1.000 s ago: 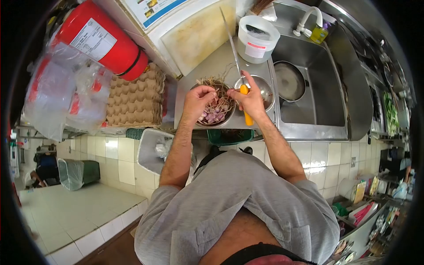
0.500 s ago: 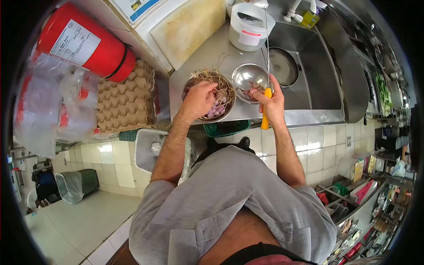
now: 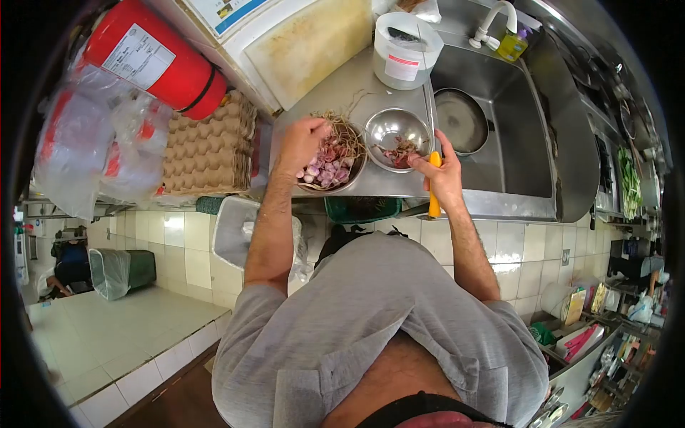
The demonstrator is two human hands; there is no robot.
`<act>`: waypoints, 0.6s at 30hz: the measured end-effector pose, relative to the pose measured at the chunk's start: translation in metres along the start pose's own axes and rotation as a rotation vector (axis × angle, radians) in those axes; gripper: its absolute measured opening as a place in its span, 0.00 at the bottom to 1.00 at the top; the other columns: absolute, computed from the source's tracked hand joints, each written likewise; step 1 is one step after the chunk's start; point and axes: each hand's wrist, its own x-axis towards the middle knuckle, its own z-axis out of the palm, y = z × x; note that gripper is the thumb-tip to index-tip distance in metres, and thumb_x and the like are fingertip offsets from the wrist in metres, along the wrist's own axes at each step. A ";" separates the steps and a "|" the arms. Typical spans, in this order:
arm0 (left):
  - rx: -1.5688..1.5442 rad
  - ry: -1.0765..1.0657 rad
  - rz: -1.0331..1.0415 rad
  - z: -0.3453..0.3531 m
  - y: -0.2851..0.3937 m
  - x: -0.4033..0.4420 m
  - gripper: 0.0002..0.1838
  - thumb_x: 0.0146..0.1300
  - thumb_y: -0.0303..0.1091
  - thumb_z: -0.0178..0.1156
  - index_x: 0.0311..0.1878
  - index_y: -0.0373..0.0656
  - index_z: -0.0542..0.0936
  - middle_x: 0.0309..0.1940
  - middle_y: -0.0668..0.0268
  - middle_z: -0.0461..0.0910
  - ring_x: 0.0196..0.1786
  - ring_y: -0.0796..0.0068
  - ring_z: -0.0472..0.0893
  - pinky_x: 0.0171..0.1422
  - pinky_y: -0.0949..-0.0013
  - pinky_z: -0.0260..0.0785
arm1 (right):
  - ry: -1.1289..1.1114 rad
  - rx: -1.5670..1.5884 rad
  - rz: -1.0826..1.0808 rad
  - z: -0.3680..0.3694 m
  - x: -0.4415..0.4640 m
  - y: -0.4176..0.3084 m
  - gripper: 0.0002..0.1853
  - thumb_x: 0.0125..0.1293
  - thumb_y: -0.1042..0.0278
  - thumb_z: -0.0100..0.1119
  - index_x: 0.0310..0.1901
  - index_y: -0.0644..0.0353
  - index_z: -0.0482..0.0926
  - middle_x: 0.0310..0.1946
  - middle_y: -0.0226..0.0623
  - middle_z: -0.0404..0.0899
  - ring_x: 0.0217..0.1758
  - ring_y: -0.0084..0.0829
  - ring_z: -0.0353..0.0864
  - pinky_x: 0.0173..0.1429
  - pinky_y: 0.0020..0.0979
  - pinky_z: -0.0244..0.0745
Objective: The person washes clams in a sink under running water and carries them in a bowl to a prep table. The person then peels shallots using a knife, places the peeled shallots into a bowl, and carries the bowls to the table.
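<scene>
My right hand (image 3: 446, 178) is wrapped round the yellow handle of a knife (image 3: 434, 207), its thin blade pointing away from me, beside a small steel bowl (image 3: 378, 132). Papery reddish peelings (image 3: 402, 153) lie in that bowl, close to my right thumb. To the left, a wider bowl (image 3: 354, 180) holds small purple bulbs that look like shallots (image 3: 330, 171), with a tangle of dry stalks (image 3: 347, 137) along its far right side. Over this bowl's left edge is my left hand (image 3: 300, 146), fingers curled together; whatever is in them is hidden.
A sink (image 3: 514, 135) with a round pan (image 3: 462, 121) lies on the right. Behind the bowls stand a white tub (image 3: 407, 60) and a stained board (image 3: 307, 53). Egg trays (image 3: 207, 150) and a red fire extinguisher (image 3: 153, 57) are at left; a lined bin (image 3: 235, 232) sits below the counter.
My left hand has moved left off the stalks, uncovering more shallots. My right hand still grips the knife beside the small bowl. The whole view has shifted slightly.
</scene>
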 end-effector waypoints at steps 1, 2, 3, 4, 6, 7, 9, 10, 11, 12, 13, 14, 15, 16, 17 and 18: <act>-0.045 0.030 -0.054 -0.007 0.004 0.000 0.14 0.57 0.37 0.59 0.42 0.38 0.79 0.32 0.57 0.79 0.36 0.67 0.78 0.42 0.69 0.67 | 0.006 0.033 -0.004 -0.002 0.001 0.002 0.38 0.51 0.76 0.62 0.64 0.66 0.55 0.29 0.34 0.81 0.13 0.15 0.66 0.15 0.17 0.58; -0.091 0.060 -0.105 -0.014 0.008 0.001 0.15 0.57 0.37 0.60 0.43 0.37 0.79 0.32 0.59 0.80 0.34 0.71 0.78 0.42 0.71 0.67 | 0.002 0.036 -0.006 -0.004 0.002 0.002 0.38 0.51 0.76 0.62 0.64 0.66 0.55 0.29 0.34 0.81 0.13 0.15 0.66 0.15 0.17 0.58; -0.086 0.063 -0.106 -0.020 0.013 0.002 0.15 0.57 0.37 0.60 0.43 0.37 0.79 0.32 0.59 0.80 0.34 0.71 0.78 0.42 0.71 0.67 | -0.002 0.038 -0.009 -0.005 0.002 0.002 0.38 0.51 0.76 0.62 0.64 0.66 0.54 0.29 0.34 0.81 0.13 0.15 0.66 0.14 0.17 0.58; -0.120 0.082 -0.110 -0.025 0.017 0.002 0.15 0.57 0.36 0.60 0.44 0.36 0.79 0.31 0.62 0.80 0.33 0.75 0.77 0.41 0.74 0.67 | -0.006 0.039 -0.013 -0.006 0.002 0.002 0.38 0.51 0.76 0.62 0.64 0.66 0.54 0.29 0.34 0.81 0.13 0.15 0.66 0.14 0.17 0.58; -0.150 0.105 -0.112 -0.032 0.024 0.002 0.15 0.58 0.36 0.60 0.44 0.36 0.79 0.30 0.65 0.80 0.33 0.79 0.76 0.40 0.76 0.66 | -0.018 0.039 -0.013 -0.006 0.003 0.001 0.39 0.51 0.76 0.62 0.64 0.66 0.54 0.29 0.34 0.81 0.13 0.15 0.66 0.14 0.17 0.58; -0.206 0.122 -0.124 -0.034 0.027 0.002 0.15 0.58 0.35 0.61 0.44 0.36 0.79 0.30 0.66 0.80 0.32 0.81 0.75 0.40 0.77 0.66 | -0.024 0.036 -0.010 -0.006 0.003 0.000 0.39 0.51 0.76 0.62 0.64 0.66 0.54 0.29 0.34 0.81 0.13 0.15 0.66 0.14 0.17 0.58; -0.261 0.139 -0.130 -0.036 0.029 0.003 0.14 0.58 0.35 0.61 0.44 0.36 0.80 0.29 0.68 0.79 0.32 0.84 0.74 0.39 0.78 0.66 | -0.028 0.063 -0.015 -0.005 0.003 0.000 0.38 0.52 0.76 0.62 0.64 0.65 0.54 0.29 0.35 0.81 0.14 0.15 0.66 0.14 0.17 0.59; -0.321 0.161 -0.105 -0.035 0.027 0.005 0.15 0.58 0.37 0.61 0.43 0.36 0.80 0.27 0.67 0.79 0.31 0.84 0.73 0.38 0.78 0.66 | -0.032 0.086 -0.016 -0.004 0.003 0.000 0.38 0.52 0.76 0.62 0.64 0.65 0.54 0.29 0.35 0.80 0.16 0.14 0.67 0.15 0.17 0.59; -0.383 0.182 -0.082 -0.033 0.024 0.006 0.15 0.57 0.38 0.61 0.42 0.36 0.80 0.25 0.67 0.79 0.29 0.84 0.73 0.37 0.77 0.66 | -0.030 0.087 -0.019 -0.004 0.003 0.001 0.38 0.52 0.76 0.62 0.64 0.65 0.54 0.29 0.35 0.80 0.16 0.14 0.67 0.15 0.17 0.59; -0.382 0.182 -0.078 -0.029 0.021 0.007 0.15 0.57 0.38 0.61 0.42 0.36 0.80 0.25 0.67 0.79 0.29 0.84 0.73 0.37 0.77 0.66 | -0.037 0.079 -0.014 -0.004 0.003 0.002 0.39 0.52 0.76 0.62 0.64 0.65 0.53 0.29 0.35 0.80 0.16 0.14 0.68 0.15 0.17 0.59; -0.387 0.171 -0.103 -0.022 0.016 0.008 0.17 0.56 0.39 0.62 0.44 0.37 0.80 0.25 0.65 0.80 0.29 0.81 0.75 0.37 0.76 0.67 | -0.044 0.070 -0.010 -0.004 0.003 0.003 0.39 0.51 0.77 0.62 0.64 0.65 0.53 0.29 0.35 0.80 0.16 0.14 0.68 0.15 0.17 0.59; -0.392 0.159 -0.128 -0.016 0.010 0.009 0.18 0.56 0.40 0.62 0.45 0.37 0.79 0.26 0.64 0.80 0.29 0.78 0.77 0.37 0.74 0.67 | -0.042 0.070 -0.013 -0.003 0.003 0.003 0.39 0.51 0.77 0.62 0.64 0.65 0.53 0.29 0.35 0.80 0.16 0.14 0.68 0.15 0.17 0.59; -0.393 0.159 -0.123 -0.007 -0.004 0.010 0.18 0.56 0.40 0.62 0.45 0.37 0.79 0.26 0.64 0.80 0.29 0.78 0.77 0.37 0.74 0.67 | -0.042 0.078 -0.004 -0.002 0.002 0.003 0.39 0.51 0.77 0.62 0.64 0.65 0.53 0.29 0.35 0.80 0.17 0.14 0.68 0.15 0.17 0.59; -0.255 0.107 -0.102 0.001 -0.016 0.011 0.23 0.54 0.41 0.63 0.49 0.37 0.76 0.32 0.60 0.80 0.34 0.71 0.78 0.42 0.71 0.68 | -0.042 0.085 0.005 -0.002 0.001 0.003 0.39 0.51 0.77 0.62 0.64 0.65 0.53 0.29 0.35 0.80 0.17 0.15 0.69 0.15 0.17 0.59; -0.116 0.055 -0.079 0.007 -0.028 0.013 0.28 0.52 0.43 0.64 0.54 0.38 0.74 0.37 0.55 0.80 0.39 0.64 0.79 0.47 0.68 0.68 | -0.036 0.083 0.003 -0.001 0.001 0.003 0.39 0.51 0.77 0.62 0.64 0.65 0.53 0.29 0.35 0.80 0.17 0.15 0.69 0.15 0.17 0.59; -0.119 0.052 -0.071 0.007 -0.025 0.012 0.28 0.52 0.43 0.64 0.54 0.38 0.74 0.37 0.55 0.80 0.39 0.64 0.79 0.47 0.68 0.68 | -0.029 0.100 0.003 0.000 0.000 0.002 0.39 0.51 0.77 0.62 0.65 0.66 0.53 0.29 0.35 0.80 0.16 0.15 0.69 0.15 0.17 0.59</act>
